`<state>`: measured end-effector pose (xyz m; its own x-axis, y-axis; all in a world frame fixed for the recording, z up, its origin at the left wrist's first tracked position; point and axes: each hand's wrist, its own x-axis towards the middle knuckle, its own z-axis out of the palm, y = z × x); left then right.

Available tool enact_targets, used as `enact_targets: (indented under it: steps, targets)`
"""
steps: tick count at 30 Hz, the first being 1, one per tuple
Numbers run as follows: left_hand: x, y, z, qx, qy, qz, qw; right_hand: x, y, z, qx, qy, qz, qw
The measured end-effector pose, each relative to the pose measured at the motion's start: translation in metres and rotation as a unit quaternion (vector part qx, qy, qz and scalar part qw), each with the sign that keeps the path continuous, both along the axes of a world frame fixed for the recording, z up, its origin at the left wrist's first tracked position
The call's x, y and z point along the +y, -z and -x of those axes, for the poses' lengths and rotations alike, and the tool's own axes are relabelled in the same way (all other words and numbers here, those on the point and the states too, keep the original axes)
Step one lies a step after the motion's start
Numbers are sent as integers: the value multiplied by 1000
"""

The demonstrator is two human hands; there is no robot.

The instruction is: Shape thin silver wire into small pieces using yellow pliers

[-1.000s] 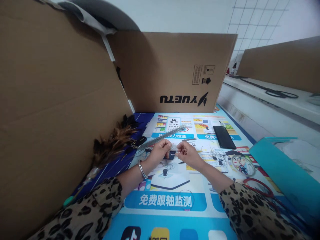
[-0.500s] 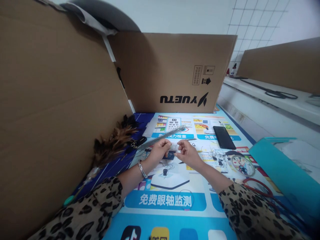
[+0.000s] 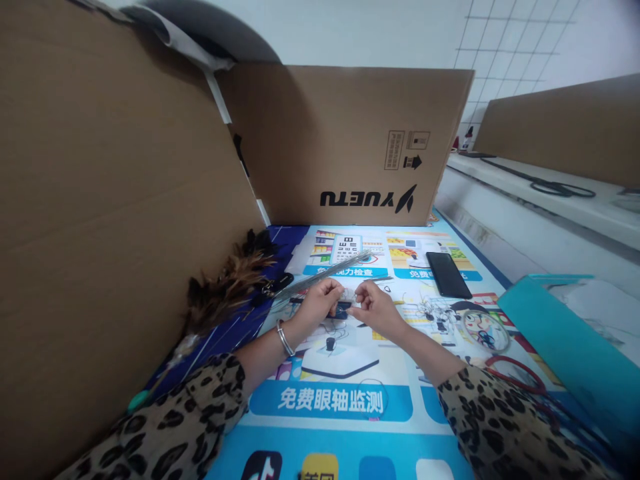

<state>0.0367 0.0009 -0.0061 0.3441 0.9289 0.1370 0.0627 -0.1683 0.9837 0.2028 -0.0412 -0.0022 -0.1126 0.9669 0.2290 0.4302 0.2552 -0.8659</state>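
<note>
My left hand and my right hand meet over the middle of a printed poster mat. Both have their fingers pinched together on a small pale clear piece held between them; I cannot make out what it is. A silver bangle sits on my left wrist. Thin wire loops lie on the mat just below my hands. A bundle of long thin metal wires lies just beyond my left hand.
Cardboard walls stand at the left and at the back. A feather duster lies along the left wall. A black phone lies at the right rear, a teal tray at the right, and a small wire cluster beside it.
My fingertips have drawn slightly closer together on the small piece. Otherwise both hands stay in place.
</note>
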Motion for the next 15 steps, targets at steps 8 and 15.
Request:
enact_targets:
  steps: [8,15]
  targets:
    - [-1,-1,0,2,-2,9,1000,-1,-2,1,-11,12,-5,1000]
    - [0,-2,-1,-6,-6,9,1000,-3,-2,2,-30,19,-14,999]
